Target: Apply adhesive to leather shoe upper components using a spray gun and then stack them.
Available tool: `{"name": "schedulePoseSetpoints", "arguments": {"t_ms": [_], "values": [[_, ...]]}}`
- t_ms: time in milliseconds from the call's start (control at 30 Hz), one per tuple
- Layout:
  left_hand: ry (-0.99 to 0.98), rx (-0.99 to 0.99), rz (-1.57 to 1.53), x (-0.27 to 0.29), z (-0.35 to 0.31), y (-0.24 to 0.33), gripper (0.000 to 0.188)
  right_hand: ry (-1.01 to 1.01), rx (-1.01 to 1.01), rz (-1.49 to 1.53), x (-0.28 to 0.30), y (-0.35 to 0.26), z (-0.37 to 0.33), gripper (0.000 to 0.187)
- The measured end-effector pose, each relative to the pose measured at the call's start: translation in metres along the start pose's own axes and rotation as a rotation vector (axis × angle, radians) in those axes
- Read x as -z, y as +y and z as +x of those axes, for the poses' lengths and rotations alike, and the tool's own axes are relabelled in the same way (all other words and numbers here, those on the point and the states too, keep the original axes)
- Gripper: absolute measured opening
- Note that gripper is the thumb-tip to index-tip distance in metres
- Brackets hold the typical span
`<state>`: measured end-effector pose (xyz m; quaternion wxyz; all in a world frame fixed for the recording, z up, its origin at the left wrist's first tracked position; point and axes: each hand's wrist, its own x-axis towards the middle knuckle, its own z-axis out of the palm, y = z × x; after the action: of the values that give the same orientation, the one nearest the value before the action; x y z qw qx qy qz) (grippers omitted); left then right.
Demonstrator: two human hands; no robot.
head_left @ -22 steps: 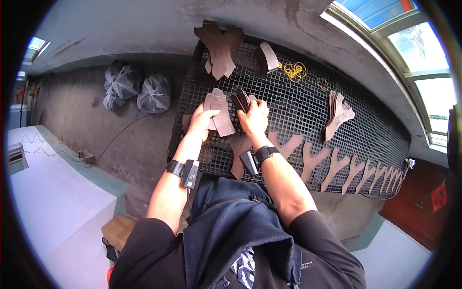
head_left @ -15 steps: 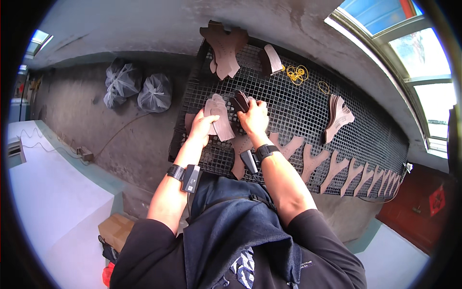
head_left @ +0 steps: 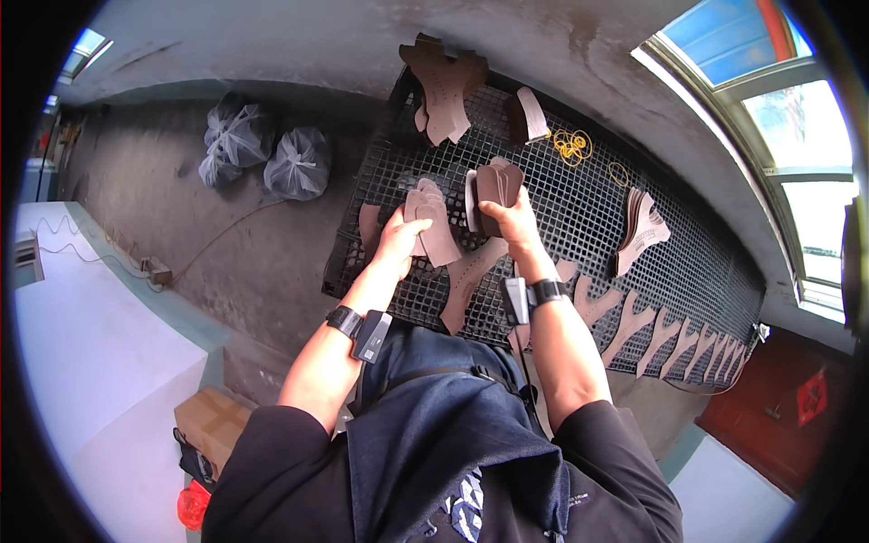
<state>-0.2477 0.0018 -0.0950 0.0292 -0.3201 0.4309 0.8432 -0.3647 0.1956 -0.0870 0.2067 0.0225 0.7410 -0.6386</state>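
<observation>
My left hand (head_left: 398,242) is closed on a fanned bunch of pinkish-brown, round-ended leather-like pieces (head_left: 440,237), thumb on top. To its right, my right hand (head_left: 518,224) grips several similar pieces (head_left: 497,184), darker brown on the side that shows, spread slightly at their upper ends. Both bunches are over a black mesh table (head_left: 380,172), apart from each other. Below them a Y-shaped brown piece (head_left: 463,288) with small holes lies flat on the mesh. Another brown piece (head_left: 369,226) is partly hidden behind my left hand.
A row of Y-shaped pieces (head_left: 634,328) runs along the near edge to the right. Stacks of cut pieces (head_left: 444,95) and a smaller stack (head_left: 528,116) stand at the back, with yellow rubber bands (head_left: 572,147). Another stack (head_left: 641,233) is at right. Grey bags (head_left: 299,165) are on the floor.
My right hand has moved right and turned, so the broad faces of its pieces now show. The left hand keeps its bunch. The whole view has shifted slightly.
</observation>
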Motion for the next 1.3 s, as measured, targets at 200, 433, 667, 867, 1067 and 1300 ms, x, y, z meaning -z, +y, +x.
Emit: {"name": "schedulePoseSetpoints", "arguments": {"t_ms": [200, 433, 667, 867, 1067, 1300], "values": [[-0.135, 0.196, -0.333, -0.026, -0.022, 0.011, 0.056, -0.26, -0.226, 0.249, -0.015, -0.041, -0.058, 0.045], [-0.159, 0.138, -0.104, -0.049, -0.038, -0.008, 0.073, -0.314, -0.118, 0.028, -0.023, -0.039, -0.085, 0.058], [-0.26, 0.233, -0.063, -0.053, -0.045, -0.01, 0.09, -0.302, -0.204, 0.194, -0.017, -0.04, -0.103, 0.069], [-0.17, 0.267, -0.011, -0.071, -0.057, -0.012, 0.09, -0.308, -0.13, 0.284, -0.005, -0.023, -0.103, 0.074], [-0.199, 0.132, 0.084, -0.071, -0.046, -0.018, 0.086, -0.397, -0.297, 0.431, 0.009, -0.037, -0.101, 0.08], [-0.135, 0.177, 0.112, -0.094, -0.054, -0.006, 0.067, -0.323, -0.289, 0.453, 0.016, -0.033, -0.104, 0.063]]}}
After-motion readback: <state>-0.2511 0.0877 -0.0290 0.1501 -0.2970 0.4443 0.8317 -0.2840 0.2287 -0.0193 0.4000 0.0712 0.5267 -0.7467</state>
